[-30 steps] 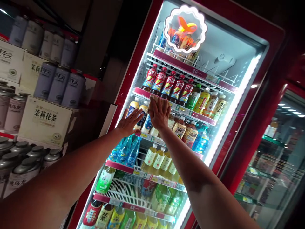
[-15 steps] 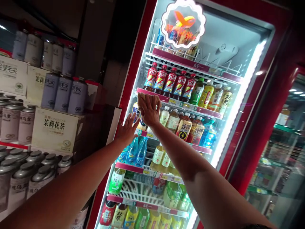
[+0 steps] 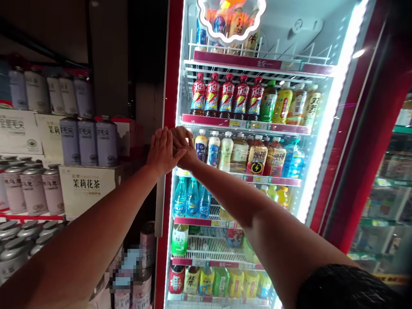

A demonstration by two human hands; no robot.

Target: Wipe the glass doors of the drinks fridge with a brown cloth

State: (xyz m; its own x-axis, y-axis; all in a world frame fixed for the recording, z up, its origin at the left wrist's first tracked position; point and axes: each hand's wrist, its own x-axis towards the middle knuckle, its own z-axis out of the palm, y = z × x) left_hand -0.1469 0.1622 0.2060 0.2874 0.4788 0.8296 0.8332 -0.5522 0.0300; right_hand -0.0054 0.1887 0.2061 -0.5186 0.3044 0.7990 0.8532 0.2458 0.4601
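Note:
Side by side, my two hands are at the left door frame of a lit drinks fridge. My left hand [image 3: 163, 151] lies flat against the red frame [image 3: 171, 86], fingers stretched upward and thumb toward the other hand. Just to its right, and partly behind it, my right hand [image 3: 186, 150] is bent at the glass edge over a crumpled brownish cloth, which is barely distinguishable from the fingers now. Behind the glass, bottled drinks stand on the shelves, with red-capped bottles [image 3: 228, 95] above the hands and blue bottles [image 3: 192, 197] below.
Left of the fridge, shelves hold purple cans [image 3: 87, 141], pink cans [image 3: 37, 191] and a cream carton [image 3: 88, 189]. A glowing round sign [image 3: 231, 21] is on the upper glass. Another red-framed fridge [image 3: 370, 189] stands at the right.
My right hand has moved left across the glass to the door frame, beside my left hand. My left hand has shifted up and left onto the frame. The view has tilted more upright.

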